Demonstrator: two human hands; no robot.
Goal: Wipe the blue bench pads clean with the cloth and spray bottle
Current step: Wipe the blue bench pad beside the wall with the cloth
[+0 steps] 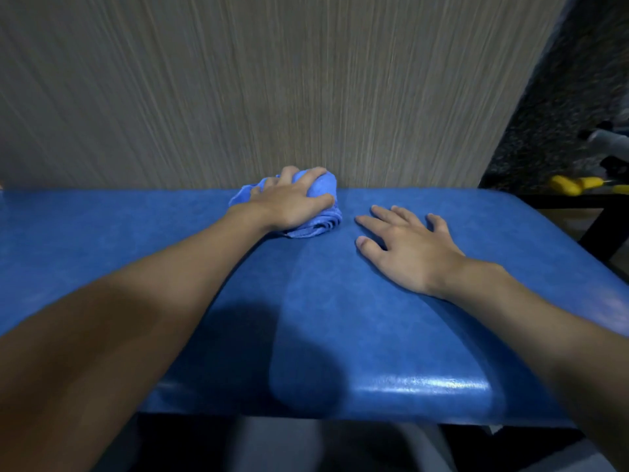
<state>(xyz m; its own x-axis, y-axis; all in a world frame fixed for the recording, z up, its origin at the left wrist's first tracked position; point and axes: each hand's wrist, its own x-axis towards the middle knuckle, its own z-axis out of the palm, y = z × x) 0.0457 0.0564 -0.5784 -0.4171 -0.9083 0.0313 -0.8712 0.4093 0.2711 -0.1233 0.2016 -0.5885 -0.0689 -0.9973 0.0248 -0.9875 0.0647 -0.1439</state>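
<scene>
A blue padded bench pad (323, 318) fills the lower half of the view. At its far edge, against the wall, my left hand (289, 199) grips a bunched blue cloth (323, 212) and holds it down on the pad. My right hand (405, 247) lies flat on the pad just right of the cloth, fingers spread and straight, holding nothing. No spray bottle shows in this view.
A grey-brown wood-grain wall panel (272, 90) rises right behind the pad. At the right, past the pad's end, lie a dark speckled floor (558, 124), a black metal frame (599, 229), something yellow (571, 185) and a grey object (609, 139).
</scene>
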